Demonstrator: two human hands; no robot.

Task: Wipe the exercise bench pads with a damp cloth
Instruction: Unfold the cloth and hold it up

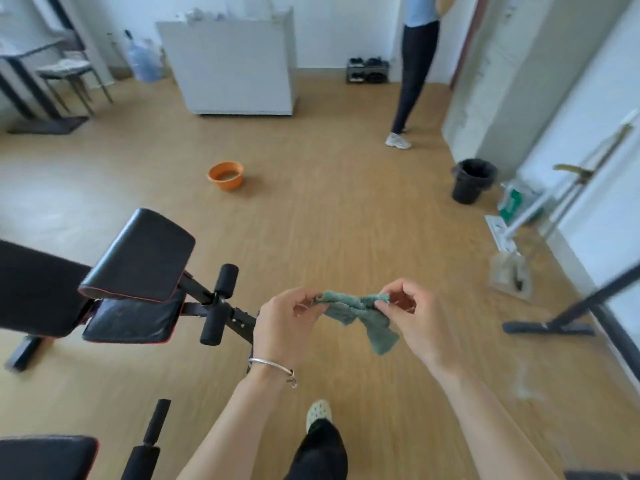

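Thumb and curled fingers of the left hand [284,327] pinch one end of a crumpled green cloth [356,311]. The right hand [414,315] pinches the other end. The cloth is stretched between them in mid-air above the wooden floor [346,220], with one corner hanging down. A silver bracelet [272,364] circles the left wrist. Just left of the hands stands the black exercise bench [41,289], its angled pad [142,254] raised over a lower seat pad [131,322]. A foam roller [220,303] sits nearest the hands, and the cloth touches none of these. Farther off, an orange basin [225,175] sits on the floor, a black bin [472,181] stands by the right wall, and another person [414,81] stands beyond.
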